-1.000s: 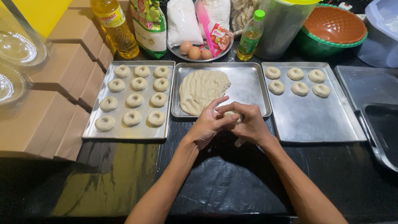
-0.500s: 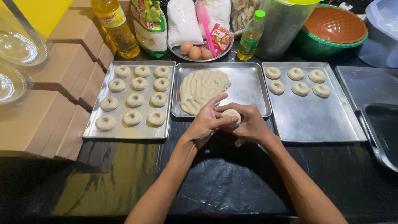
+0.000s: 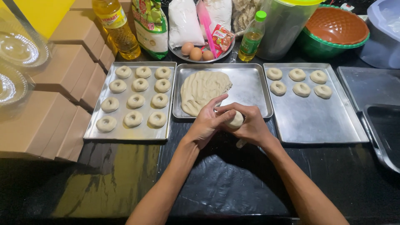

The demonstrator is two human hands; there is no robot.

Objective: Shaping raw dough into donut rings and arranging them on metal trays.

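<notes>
Both hands are working one small dough ball (image 3: pixel 236 119) right at the near edge of the middle tray (image 3: pixel 250 83). The right hand (image 3: pixel 249 125) is cupping it from below and behind, fingers curled about halfway closed, so the grip is loose enough not to squash it. The left hand (image 3: pixel 207 122) is coming in from the side with its thumb and fingers pressing onto the top of the ball, looks like it's pinching or poking the middle, though the exact contact is hidden between the fingers.

Holding it low over the black-covered bench (image 3: pixel 216 183), just in front of the tray, makes sense since the big slab of dough (image 3: pixel 203 89) is lying right there in that tray, close to reach.

The left tray (image 3: pixel 129 134) is holding twelve shaped dough rings (image 3: pixel 134 100) in neat rows with gaps between them, probably so they aren't sticking together. The right tray (image 3: pixel 316 125) has only six dough rings (image 3: pixel 296 81) along its far end, with bare metal nearer the person.

Further back, a plate of eggs (image 3: pixel 196 52), an oil bottle (image 3: pixel 116 27) and flour bags (image 3: pixel 183 21) are sitting out of the way. Cardboard boxes (image 3: pixel 46 121) are stacked at the left.
</notes>
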